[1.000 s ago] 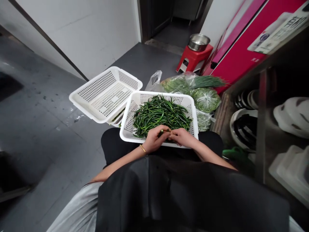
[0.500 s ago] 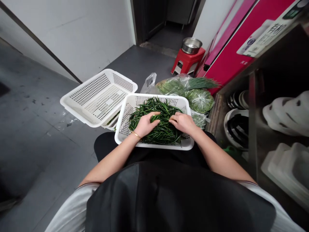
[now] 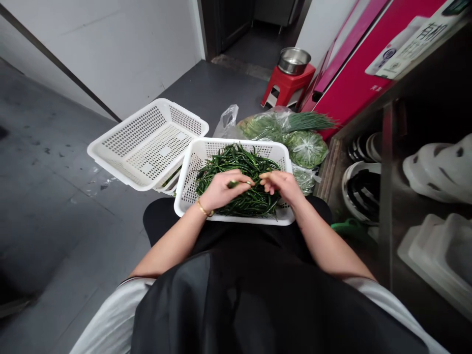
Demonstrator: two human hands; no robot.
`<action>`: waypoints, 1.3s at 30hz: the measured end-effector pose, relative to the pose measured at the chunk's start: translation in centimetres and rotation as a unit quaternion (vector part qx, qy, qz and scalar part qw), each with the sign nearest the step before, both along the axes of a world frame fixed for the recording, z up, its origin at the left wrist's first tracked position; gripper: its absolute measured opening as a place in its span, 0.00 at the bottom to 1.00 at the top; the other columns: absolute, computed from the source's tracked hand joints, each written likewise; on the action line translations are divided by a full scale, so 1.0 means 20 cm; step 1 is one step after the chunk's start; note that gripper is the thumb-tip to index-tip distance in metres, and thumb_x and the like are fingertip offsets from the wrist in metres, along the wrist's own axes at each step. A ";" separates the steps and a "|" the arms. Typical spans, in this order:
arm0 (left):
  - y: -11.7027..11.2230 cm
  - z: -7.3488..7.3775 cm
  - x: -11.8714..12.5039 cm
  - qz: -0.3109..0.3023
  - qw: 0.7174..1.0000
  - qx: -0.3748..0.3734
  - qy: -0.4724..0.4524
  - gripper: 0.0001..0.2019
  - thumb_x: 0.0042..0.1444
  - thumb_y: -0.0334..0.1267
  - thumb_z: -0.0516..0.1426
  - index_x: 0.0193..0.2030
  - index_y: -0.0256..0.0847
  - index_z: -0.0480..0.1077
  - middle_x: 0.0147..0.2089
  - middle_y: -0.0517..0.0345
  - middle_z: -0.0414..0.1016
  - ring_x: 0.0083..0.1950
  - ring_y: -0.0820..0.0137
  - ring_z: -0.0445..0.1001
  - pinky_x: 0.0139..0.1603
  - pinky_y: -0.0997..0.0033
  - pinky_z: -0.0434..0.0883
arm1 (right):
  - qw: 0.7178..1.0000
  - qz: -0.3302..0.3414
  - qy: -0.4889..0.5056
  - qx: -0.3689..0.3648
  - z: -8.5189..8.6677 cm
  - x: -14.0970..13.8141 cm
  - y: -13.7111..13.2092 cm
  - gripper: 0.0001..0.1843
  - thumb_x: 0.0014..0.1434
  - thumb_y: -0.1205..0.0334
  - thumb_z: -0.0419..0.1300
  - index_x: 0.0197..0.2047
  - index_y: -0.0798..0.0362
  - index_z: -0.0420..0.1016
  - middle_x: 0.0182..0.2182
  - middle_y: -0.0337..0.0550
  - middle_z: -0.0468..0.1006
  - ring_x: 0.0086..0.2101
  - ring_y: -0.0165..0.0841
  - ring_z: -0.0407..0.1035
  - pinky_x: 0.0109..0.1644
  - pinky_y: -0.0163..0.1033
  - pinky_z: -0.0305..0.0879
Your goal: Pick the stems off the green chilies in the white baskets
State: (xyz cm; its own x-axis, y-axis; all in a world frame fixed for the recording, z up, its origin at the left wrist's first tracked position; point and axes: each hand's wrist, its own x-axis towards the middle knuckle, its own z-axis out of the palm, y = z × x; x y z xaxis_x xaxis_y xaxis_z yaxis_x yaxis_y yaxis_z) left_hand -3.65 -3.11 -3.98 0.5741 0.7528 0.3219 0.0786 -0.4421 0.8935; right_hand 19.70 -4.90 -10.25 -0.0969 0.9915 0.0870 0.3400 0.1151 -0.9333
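Note:
A white perforated basket [image 3: 188, 169] rests on my lap, filled with a heap of thin green chili peppers [image 3: 239, 162]. My left hand [image 3: 221, 189], with a gold bracelet at the wrist, is closed on one green chili pepper [image 3: 233, 184] above the heap. My right hand [image 3: 280, 184] hovers just right of it, fingertips pinched near that pepper's end; what it grips is too small to tell. Both hands are over the basket's near half.
An empty white basket [image 3: 147, 142] leans on the floor to the left, stacked on others. Bagged green vegetables [image 3: 306, 147] lie behind the lap basket. A red stool [image 3: 287, 86] carries a steel bowl [image 3: 294, 60]. A metal shelf [image 3: 391, 162] with white dishes stands to the right.
Both hands reached into the pepper heap half a second ago, then lifted back and came together; my left hand now holds a single pepper.

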 end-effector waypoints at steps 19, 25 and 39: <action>0.00 -0.10 0.20 0.104 0.887 0.110 0.436 0.11 0.58 0.43 0.56 0.38 0.38 0.74 0.38 0.46 0.78 0.43 0.59 0.77 0.44 0.63 0.70 | 0.863 0.055 -0.499 0.054 0.22 -0.15 -0.05 0.12 0.66 0.62 0.49 0.42 0.59 0.71 0.39 0.54 0.71 0.39 0.39 0.69 0.41 0.40 0.63; 0.01 -0.13 -0.03 0.184 0.952 -0.115 0.218 0.11 0.46 0.41 0.64 0.25 0.38 0.68 0.25 0.55 0.72 0.32 0.66 0.73 0.32 0.69 0.68 | 0.825 0.019 -0.564 -0.006 0.13 -0.16 -0.06 0.20 0.67 0.54 0.49 0.56 0.57 0.66 0.48 0.58 0.68 0.43 0.42 0.71 0.41 0.40 0.65; 0.01 -0.23 -0.21 0.085 0.864 -0.470 -0.158 0.10 0.43 0.38 0.62 0.30 0.37 0.66 0.16 0.70 0.54 0.14 0.83 0.47 0.16 0.80 0.44 | 0.853 0.083 -0.514 0.024 0.17 -0.01 0.00 0.20 0.65 0.55 0.53 0.57 0.48 0.71 0.47 0.47 0.74 0.42 0.37 0.72 0.42 0.38 0.65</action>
